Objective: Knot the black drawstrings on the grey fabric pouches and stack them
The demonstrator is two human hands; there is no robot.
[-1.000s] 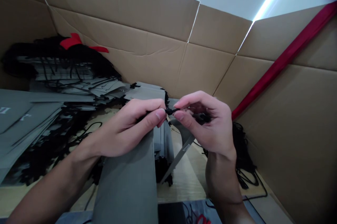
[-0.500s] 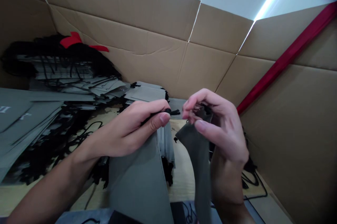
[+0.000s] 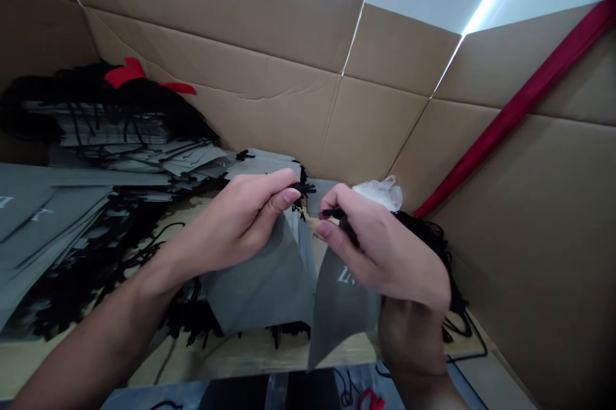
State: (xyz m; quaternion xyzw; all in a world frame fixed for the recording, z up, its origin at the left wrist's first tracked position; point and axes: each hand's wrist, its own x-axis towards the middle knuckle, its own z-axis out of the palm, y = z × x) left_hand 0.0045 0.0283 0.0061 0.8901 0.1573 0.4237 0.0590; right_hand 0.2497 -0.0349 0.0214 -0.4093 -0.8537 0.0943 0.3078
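My left hand (image 3: 255, 221) is closed, thumb against forefinger, on the top corner of a grey drawstring pouch (image 3: 260, 298). Black cord ends (image 3: 307, 188) stick out past its fingertips. To the right, my right hand (image 3: 385, 253) is closed around a second grey pouch (image 3: 341, 323) with white lettering, which hangs below the palm. A black cord tip (image 3: 331, 212) shows between its thumb and forefinger. A small gap separates the two hands. The fingers of my right hand hide most of what they grip.
Stacked grey pouches (image 3: 269, 161) lie behind my left hand. More pouches (image 3: 72, 205) with black cords pile up at left, red strips (image 3: 128, 73) on top. A clear plastic bag (image 3: 385, 192) sits behind my right hand. Cardboard walls (image 3: 269, 76) surround the table; a dark red strip (image 3: 520, 102) slants across the right one.
My right hand has turned palm down and moved slightly left, its pouch swinging so the lettering shows. My left hand has shifted a little up and left, its pouch lifted and bent.
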